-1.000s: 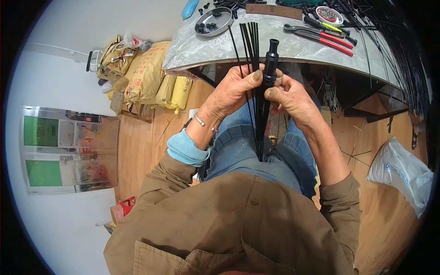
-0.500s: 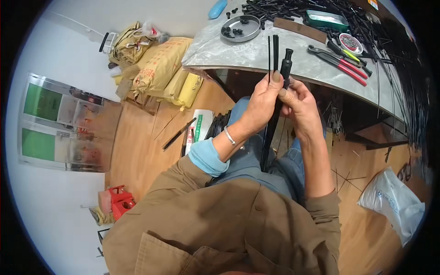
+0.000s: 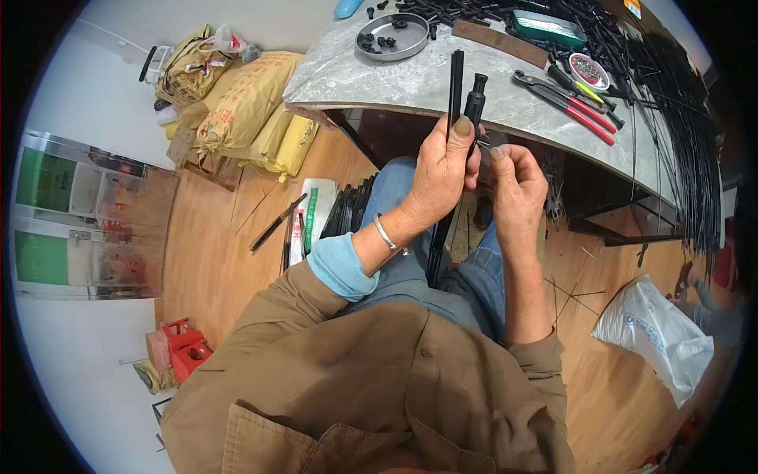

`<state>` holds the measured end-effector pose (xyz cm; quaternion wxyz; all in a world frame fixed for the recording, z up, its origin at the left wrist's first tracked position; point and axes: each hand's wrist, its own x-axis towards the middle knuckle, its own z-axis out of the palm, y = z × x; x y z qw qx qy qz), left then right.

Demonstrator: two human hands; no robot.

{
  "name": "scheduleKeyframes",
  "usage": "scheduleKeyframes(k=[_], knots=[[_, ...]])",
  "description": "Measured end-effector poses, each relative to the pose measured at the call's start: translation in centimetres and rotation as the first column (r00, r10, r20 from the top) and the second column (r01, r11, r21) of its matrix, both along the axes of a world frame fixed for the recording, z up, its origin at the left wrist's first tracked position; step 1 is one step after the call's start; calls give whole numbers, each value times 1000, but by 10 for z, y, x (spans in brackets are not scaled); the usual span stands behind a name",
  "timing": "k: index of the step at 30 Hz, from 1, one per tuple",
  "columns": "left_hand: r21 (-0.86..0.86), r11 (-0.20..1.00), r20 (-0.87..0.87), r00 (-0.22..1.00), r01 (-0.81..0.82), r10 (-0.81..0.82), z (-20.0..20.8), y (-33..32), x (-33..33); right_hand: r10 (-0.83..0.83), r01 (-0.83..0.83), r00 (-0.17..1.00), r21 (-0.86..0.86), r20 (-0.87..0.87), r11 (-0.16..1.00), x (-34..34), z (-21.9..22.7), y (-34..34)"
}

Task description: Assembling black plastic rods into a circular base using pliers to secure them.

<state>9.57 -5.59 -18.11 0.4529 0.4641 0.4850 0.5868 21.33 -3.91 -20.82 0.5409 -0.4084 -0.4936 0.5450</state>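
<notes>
Rods (image 3: 455, 79), thin and black, stand upright in the left hand (image 3: 440, 170), which is closed around them with the thumb pressed against their side. Just beside them rises a black tube (image 3: 474, 99); the right hand (image 3: 515, 183) pinches at its base, fingers closed, touching the left. Both hands hover over the lap, in front of a grey stone table (image 3: 410, 79). On it lie a round metal dish (image 3: 392, 36), red-handled pliers (image 3: 570, 107) and many long black rods (image 3: 679, 134). Yellow sacks (image 3: 245, 103) rest on the wooden floor (image 3: 213, 261); a white bag (image 3: 659, 336) lies at right.
</notes>
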Motion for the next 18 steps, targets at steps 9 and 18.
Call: scheduleKeyframes(k=[9, 18], knots=[[-34, 995, 131, 988, 92, -87, -5, 3, 0, 260, -279, 954, -122, -146, 953, 8, 23, 20], [62, 967, 218, 942, 246, -253, -8, 4, -10, -364, 182, 827, 408, 429, 895, 59, 9, 79]])
